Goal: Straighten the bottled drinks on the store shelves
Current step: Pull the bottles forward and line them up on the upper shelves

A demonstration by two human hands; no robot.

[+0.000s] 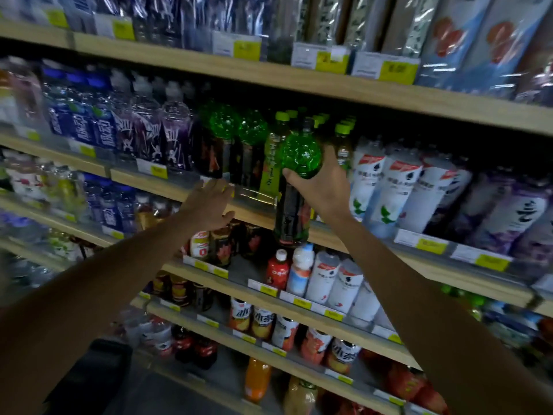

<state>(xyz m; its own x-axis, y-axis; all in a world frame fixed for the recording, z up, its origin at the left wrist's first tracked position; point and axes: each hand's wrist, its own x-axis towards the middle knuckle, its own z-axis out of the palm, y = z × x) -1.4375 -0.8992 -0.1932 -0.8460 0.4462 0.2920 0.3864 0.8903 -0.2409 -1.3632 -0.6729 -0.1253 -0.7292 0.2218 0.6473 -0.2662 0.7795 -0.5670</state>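
My right hand (pixel 321 187) grips a tall green-topped bottle with a dark label (pixel 294 187) by its bulbous upper part. It holds the bottle upright in front of the shelf edge, off the shelf. Two matching green-topped bottles (pixel 223 124) stand on the shelf to the left of it, beside yellow-green capped tea bottles (pixel 273 154). My left hand (pixel 209 205) reaches forward with straight fingers at the wooden shelf edge (pixel 167 190) below those bottles, holding nothing.
White-labelled bottles (pixel 398 193) stand right of the held bottle, and purple and blue-labelled ones (pixel 128 127) to the left. Lower shelves hold several small red, white and orange bottles (pixel 299 274). Price tags (pixel 428 244) line every shelf edge. A dark object (pixel 98 372) sits at lower left.
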